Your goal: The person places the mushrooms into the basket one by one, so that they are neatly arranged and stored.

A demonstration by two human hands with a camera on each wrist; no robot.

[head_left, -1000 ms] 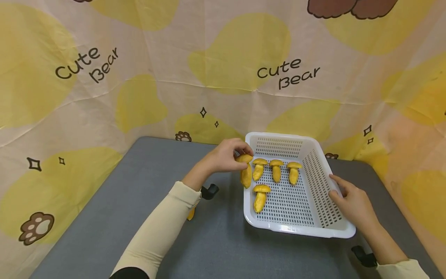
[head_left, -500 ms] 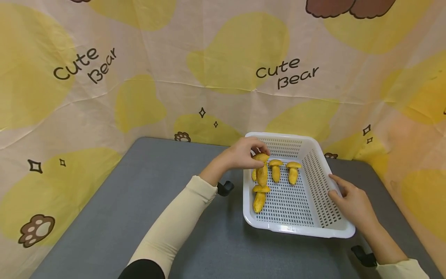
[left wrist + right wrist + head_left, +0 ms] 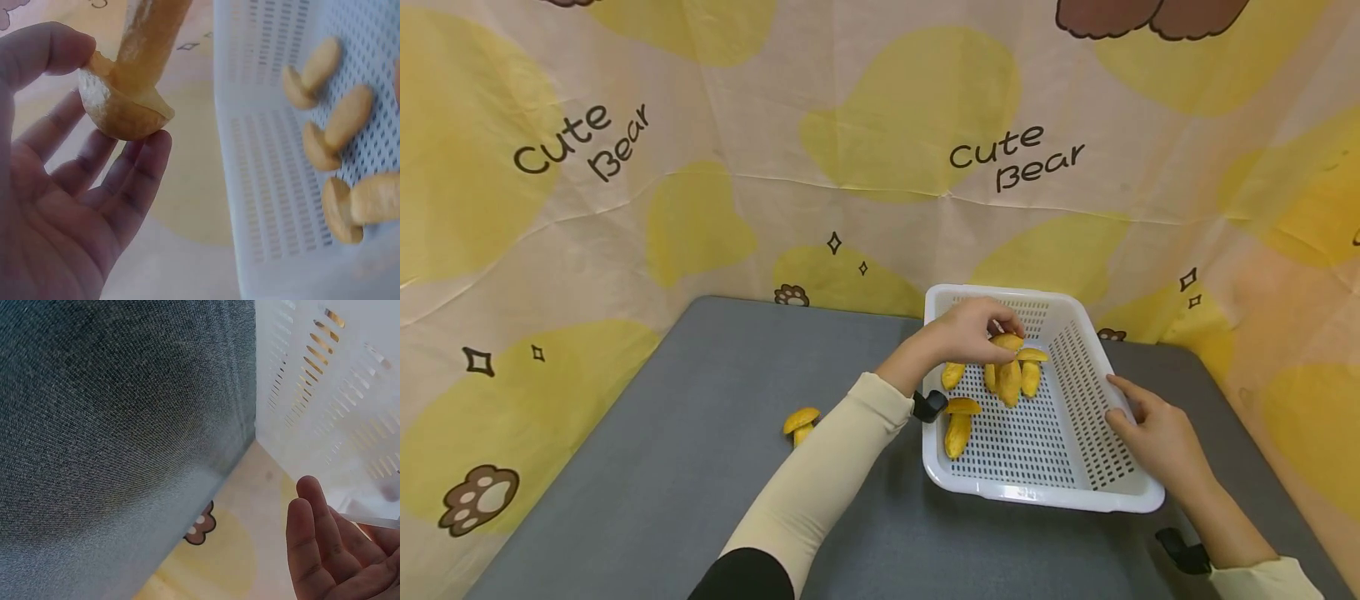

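In the head view my left hand pinches a yellow mushroom by its cap, stem hanging down, over the back of a white perforated basket. The left wrist view shows the thumb and fingertips on the cap of this mushroom. Behind it in the basket is a row of mushrooms, including a right one and a left one partly covered by the hand. Another mushroom lies nearer the front left. My right hand holds the basket's right rim between thumb and fingers.
One mushroom lies on the grey table, left of the basket and partly hidden by my left sleeve. A printed cloth hangs behind the table. The basket's right and front floor shows bare mesh.
My left hand has carried its mushroom rightward, from the basket's left rim to above the back row. The table mushroom shows more from behind the sleeve. My right hand stays put.
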